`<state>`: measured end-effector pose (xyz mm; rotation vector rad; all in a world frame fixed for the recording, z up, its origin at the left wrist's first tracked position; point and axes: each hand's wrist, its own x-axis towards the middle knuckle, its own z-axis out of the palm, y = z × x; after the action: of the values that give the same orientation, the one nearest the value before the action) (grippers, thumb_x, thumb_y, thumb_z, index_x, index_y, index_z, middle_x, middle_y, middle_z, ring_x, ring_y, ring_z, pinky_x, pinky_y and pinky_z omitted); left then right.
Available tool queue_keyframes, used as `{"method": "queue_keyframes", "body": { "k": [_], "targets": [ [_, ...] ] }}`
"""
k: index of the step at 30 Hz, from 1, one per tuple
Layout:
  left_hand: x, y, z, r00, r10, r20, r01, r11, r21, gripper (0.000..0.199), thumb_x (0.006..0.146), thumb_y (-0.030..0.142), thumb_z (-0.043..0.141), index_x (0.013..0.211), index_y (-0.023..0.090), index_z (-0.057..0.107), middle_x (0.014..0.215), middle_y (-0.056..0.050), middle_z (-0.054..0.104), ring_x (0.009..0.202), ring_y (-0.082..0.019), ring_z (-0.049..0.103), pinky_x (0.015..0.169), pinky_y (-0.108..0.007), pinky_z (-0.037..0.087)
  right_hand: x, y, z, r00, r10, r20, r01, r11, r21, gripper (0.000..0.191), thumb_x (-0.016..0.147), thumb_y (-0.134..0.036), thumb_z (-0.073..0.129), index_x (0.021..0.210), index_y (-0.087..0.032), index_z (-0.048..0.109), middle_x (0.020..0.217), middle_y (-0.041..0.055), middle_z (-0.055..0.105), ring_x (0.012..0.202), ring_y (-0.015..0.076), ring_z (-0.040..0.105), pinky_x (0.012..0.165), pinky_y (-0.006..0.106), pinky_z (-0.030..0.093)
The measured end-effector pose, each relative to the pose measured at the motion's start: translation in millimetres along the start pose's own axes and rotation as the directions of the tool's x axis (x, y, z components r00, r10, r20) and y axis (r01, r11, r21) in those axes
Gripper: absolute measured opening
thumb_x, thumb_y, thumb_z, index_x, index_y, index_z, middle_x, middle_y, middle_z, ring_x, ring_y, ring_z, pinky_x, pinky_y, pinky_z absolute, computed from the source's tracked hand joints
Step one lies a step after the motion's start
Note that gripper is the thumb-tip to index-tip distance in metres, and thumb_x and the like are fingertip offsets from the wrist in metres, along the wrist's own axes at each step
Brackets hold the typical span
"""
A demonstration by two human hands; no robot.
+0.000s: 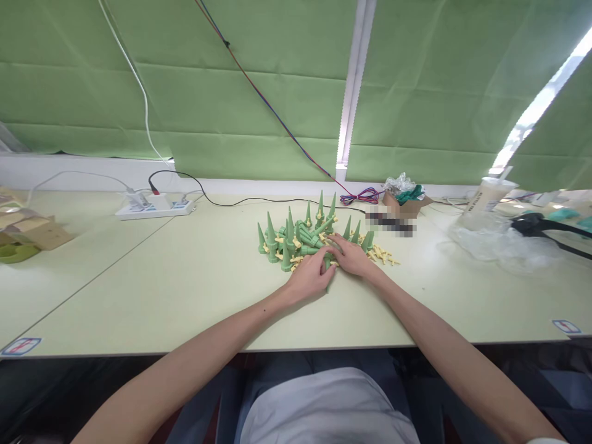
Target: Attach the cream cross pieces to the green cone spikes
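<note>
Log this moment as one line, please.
left hand: holding green cone | right hand: alongside, grip unclear | nearby: upright green cones, loose yellow pieces

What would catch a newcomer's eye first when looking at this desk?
Probably the cluster of spiky green cones, many standing upright near the middle of the desk, with small yellow pieces scattered at its right edge. The left hand and right hand come close together at the cluster's near side. Behind everything, a broad green blind fills the background.
</note>
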<state>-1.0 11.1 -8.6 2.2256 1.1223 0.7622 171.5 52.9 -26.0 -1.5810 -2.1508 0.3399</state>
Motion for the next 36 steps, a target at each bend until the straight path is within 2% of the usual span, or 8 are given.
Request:
{"method": "queue_keyframes", "body": {
  "k": [5, 8, 12, 25, 30, 36],
  "targets": [
    [0, 1, -0.1, 1.0, -0.009, 0.001, 0.009, 1.0, 0.004, 0.035, 0.09, 0.033, 0.047, 0.122, 0.021, 0.055, 0.053, 0.007, 0.046, 0.052, -0.013, 0.044, 0.055, -0.026, 0.03, 2, 5, 4, 0.997, -0.025, -0.07, 0.026, 1.0, 0.009, 0.038, 0.098, -0.029, 0.043, 0.134, -0.021, 0.052, 0.141, 0.0114, 0.053, 0.127, 0.0265, 0.053, 0.104, 0.046, 0.043],
    [0, 1, 0.0, 1.0, -0.011, 0.004, 0.011, 1.0, 0.004, 0.035, 0.09, 0.033, 0.047, 0.122, 0.02, 0.055, 0.053, 0.007, 0.046, 0.052, -0.013, 0.044, 0.054, -0.026, 0.03, 3, 6, 6, 0.995, -0.045, -0.089, 0.047, 0.999, 0.023, 0.032, 0.098, -0.028, 0.043, 0.126, -0.021, 0.055, 0.133, 0.0104, 0.06, 0.116, 0.0254, 0.061, 0.098, 0.043, 0.047],
    [0, 0, 0.2, 1.0, -0.007, 0.012, 0.007, 1.0, 0.009, 0.036, 0.091, 0.034, 0.046, 0.124, 0.021, 0.054, 0.054, 0.006, 0.047, 0.053, -0.013, 0.045, 0.054, -0.026, 0.03, 4, 8, 9, 0.99, -0.061, -0.128, 0.067, 0.997, 0.042, 0.029, 0.096, -0.025, 0.043, 0.121, -0.018, 0.057, 0.128, 0.0106, 0.061, 0.115, 0.0227, 0.06, 0.098, 0.039, 0.045],
    [0, 2, -0.1, 1.0, -0.008, 0.019, 0.008, 1.0, 0.017, 0.038, 0.091, 0.035, 0.046, 0.125, 0.019, 0.052, 0.057, 0.005, 0.05, 0.055, -0.015, 0.047, 0.054, -0.026, 0.03, 6, 18, 17, 0.961, -0.129, -0.245, 0.15, 0.986, 0.07, 0.024, 0.088, -0.013, 0.045, 0.108, -0.016, 0.058, 0.112, 0.0103, 0.065, 0.107, 0.0216, 0.059, 0.095, 0.037, 0.045],
    [-1, 3, -1.2, 1.0, -0.014, 0.027, 0.014, 1.0, 0.008, 0.038, 0.091, 0.034, 0.045, 0.126, 0.02, 0.052, 0.057, 0.005, 0.05, 0.055, -0.015, 0.047, 0.053, -0.026, 0.029, 6, 20, 17, 0.96, -0.134, -0.247, 0.161, 0.983, 0.092, 0.029, 0.084, -0.009, 0.045, 0.108, -0.018, 0.059, 0.108, 0.0091, 0.066, 0.101, 0.0209, 0.06, 0.09, 0.036, 0.048],
    [-1, 2, -0.2, 1.0, -0.006, 0.018, 0.006, 1.0, 0.001, 0.039, 0.09, 0.033, 0.047, 0.126, 0.02, 0.053, 0.056, 0.005, 0.049, 0.054, -0.014, 0.047, 0.053, -0.026, 0.029, 6, 19, 14, 0.965, -0.127, -0.231, 0.149, 0.986, 0.081, 0.024, 0.085, -0.009, 0.047, 0.103, -0.018, 0.06, 0.102, 0.0078, 0.067, 0.095, 0.02, 0.061, 0.09, 0.036, 0.046]
  ]
}}
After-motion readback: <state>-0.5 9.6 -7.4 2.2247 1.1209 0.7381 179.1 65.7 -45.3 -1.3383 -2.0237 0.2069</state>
